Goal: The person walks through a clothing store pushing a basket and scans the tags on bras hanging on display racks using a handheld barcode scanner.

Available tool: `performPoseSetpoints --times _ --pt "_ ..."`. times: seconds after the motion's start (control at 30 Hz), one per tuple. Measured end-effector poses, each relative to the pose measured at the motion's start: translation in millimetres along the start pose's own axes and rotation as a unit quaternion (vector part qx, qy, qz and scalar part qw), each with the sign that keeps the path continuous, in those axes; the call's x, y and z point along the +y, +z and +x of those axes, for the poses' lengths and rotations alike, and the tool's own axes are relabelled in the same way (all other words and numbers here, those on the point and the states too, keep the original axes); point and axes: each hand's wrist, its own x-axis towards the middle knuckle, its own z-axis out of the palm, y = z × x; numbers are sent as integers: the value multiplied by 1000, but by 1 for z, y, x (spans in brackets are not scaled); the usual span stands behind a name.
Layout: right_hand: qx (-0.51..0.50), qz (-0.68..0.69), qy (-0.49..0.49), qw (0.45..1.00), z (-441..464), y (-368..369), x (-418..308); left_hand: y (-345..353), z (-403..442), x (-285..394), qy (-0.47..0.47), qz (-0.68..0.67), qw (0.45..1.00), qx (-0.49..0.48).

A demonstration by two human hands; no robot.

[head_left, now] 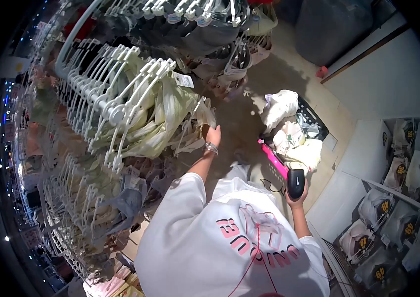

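My left hand [213, 134], with a bracelet at the wrist, is closed at the edge of a beige bra [204, 115] on the lower part of the rack; some of its fingers are hidden by the cloth. Pale green bras [163, 111] hang on white hangers just beside it, one bearing a white tag [183, 79]. In my right hand [297, 198] is a black handheld barcode scanner [296, 183], held upright in front of me. Beyond the scanner stands a basket with a pink handle [275, 159], filled with white and pale yellow garments [289, 136].
Racks of hanging bras [78, 193] fill the left side and the top. At upper right stands a large grey bin [331, 29] by a white panel [388, 74]. Packaged bras marked 49 [378, 208] sit in a white shelf at lower right. A dark cable [271, 187] hangs near the basket.
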Motion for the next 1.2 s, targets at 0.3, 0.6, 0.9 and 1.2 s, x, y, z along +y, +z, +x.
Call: performPoseSetpoints --times 0.3,0.6,0.9,1.2 --pt "-62 -79 -55 993 45 -5 -19 11 64 -12 51 218 975 -8" --pt "-30 -67 -19 997 41 3 1 16 82 -36 108 201 973 25" --pt "-42 -129 -80 987 50 -2 -1 24 92 -59 180 165 968 56" --pt "-29 -152 -73 985 49 5 17 15 82 -62 117 -46 992 22"
